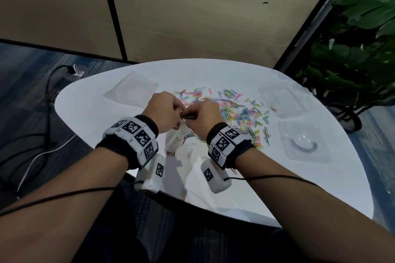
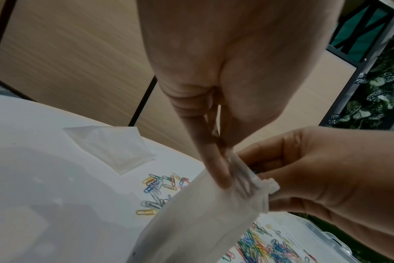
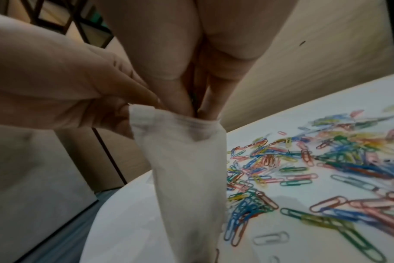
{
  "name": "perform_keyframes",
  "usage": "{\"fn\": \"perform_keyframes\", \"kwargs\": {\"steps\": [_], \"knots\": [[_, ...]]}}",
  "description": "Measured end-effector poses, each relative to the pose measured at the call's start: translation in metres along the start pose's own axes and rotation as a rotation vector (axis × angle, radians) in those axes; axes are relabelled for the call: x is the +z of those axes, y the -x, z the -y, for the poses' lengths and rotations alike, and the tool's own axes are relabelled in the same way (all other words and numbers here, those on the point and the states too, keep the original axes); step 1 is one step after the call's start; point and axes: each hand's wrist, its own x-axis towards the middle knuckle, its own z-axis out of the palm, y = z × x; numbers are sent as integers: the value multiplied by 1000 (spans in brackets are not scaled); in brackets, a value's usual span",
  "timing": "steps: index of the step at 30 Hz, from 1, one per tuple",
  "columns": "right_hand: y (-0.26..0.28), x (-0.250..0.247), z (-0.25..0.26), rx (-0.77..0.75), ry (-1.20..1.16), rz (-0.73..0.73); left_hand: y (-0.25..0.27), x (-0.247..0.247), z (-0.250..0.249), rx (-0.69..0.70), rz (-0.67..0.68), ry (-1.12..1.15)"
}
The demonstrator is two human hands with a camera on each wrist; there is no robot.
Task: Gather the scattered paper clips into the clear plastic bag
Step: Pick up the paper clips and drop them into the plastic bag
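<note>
A small clear plastic bag (image 1: 174, 142) hangs upright just above the white table (image 1: 89, 117), between my two hands. My left hand (image 1: 179, 111) pinches one side of the bag's rolled mouth; in the left wrist view its fingers (image 2: 222, 176) press on the bag (image 2: 202, 218). My right hand (image 1: 189, 115) has its bunched fingertips (image 3: 180, 101) dipped into the mouth of the bag (image 3: 187, 178), with a bit of blue clip between them. Several coloured paper clips (image 1: 235, 111) lie scattered on the table to the right (image 3: 304, 169).
A second flat clear bag (image 1: 130, 89) lies at the table's far left. An open clear plastic box (image 1: 284, 100) and its lid (image 1: 303, 141) sit on the right side. A leafy plant (image 1: 352, 49) stands beyond the right edge. Cables (image 1: 49, 147) run across the floor on the left.
</note>
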Motion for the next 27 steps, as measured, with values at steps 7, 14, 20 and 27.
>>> {"fn": "perform_keyframes", "kwargs": {"steps": [7, 14, 20, 27], "knots": [[-1, 3, 7, -91, 173, 131, 4, -11, 8, 14, -1, -33], [-11, -9, 12, -79, -302, -77, 0, -42, 22, -33, -117, -65], [19, 45, -30, -461, 506, 539, 2, -66, 34, -99, -173, -63], [26, 73, -69, -589, 1006, 494, 1, -62, 39, -127, -110, -124]]}}
